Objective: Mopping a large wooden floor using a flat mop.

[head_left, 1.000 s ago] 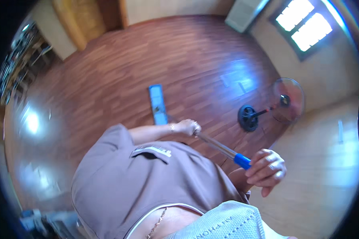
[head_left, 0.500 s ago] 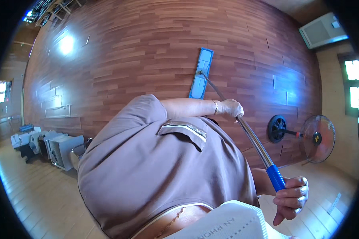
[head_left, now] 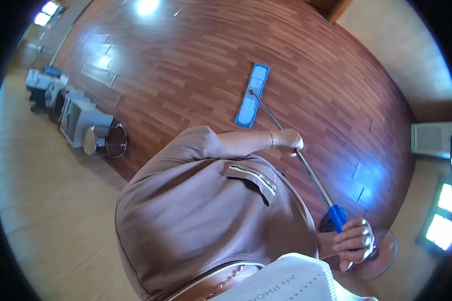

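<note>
A flat mop with a blue-fringed, pale blue head (head_left: 252, 95) lies on the wood-plank floor ahead of me. Its metal pole (head_left: 314, 174) slants from the head back toward my right side. Partway down the pole, my left hand (head_left: 290, 141) is closed around it, a bracelet at the wrist. My right hand (head_left: 354, 242) wraps the blue plastic grip (head_left: 337, 218) at the pole's upper end. The fingers of both hands are curled, and part of the grip is hidden by the right one.
A standing fan (head_left: 384, 255) is partly hidden behind my right hand. At the left stand a chrome-framed stool (head_left: 105, 140) and a row of pale boxy items (head_left: 78, 120). A white boxy unit (head_left: 431, 139) and a bright window (head_left: 443, 215) are at the right wall.
My view has turned left: the furniture on the left sits higher and the fan has slipped behind my right hand. Both hands keep their hold on the mop.
</note>
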Available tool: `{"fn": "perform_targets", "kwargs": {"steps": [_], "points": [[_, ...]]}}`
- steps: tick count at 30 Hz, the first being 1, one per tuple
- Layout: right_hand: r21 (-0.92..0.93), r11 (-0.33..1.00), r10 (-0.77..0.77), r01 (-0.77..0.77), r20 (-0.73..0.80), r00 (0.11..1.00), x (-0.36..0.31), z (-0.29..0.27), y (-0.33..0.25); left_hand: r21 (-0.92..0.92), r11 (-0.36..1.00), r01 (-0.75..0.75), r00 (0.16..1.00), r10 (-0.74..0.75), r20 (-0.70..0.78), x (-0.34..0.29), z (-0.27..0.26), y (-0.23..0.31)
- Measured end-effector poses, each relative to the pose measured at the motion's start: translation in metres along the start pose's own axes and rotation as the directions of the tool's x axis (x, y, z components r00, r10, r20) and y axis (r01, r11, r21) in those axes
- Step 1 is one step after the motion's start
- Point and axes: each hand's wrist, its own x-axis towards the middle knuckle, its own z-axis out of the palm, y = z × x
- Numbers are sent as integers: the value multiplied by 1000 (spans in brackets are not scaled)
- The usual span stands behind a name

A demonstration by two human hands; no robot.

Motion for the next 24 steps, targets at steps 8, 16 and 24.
{"fn": "perform_targets", "kwargs": {"steps": [8, 16, 24], "points": [[369, 925, -126, 85, 90, 988, -58, -164, 23, -23, 966, 257, 932, -253, -260, 82, 26, 64], [721, 690, -127, -66, 210, 970, 8, -385, 115, -120, 771, 626, 666, -608, -432, 203, -34, 109], [837, 448, -93, -313, 392, 915, 155, -534, 313, -285, 438, 852, 302, -858, -415, 305, -206, 63]]}}
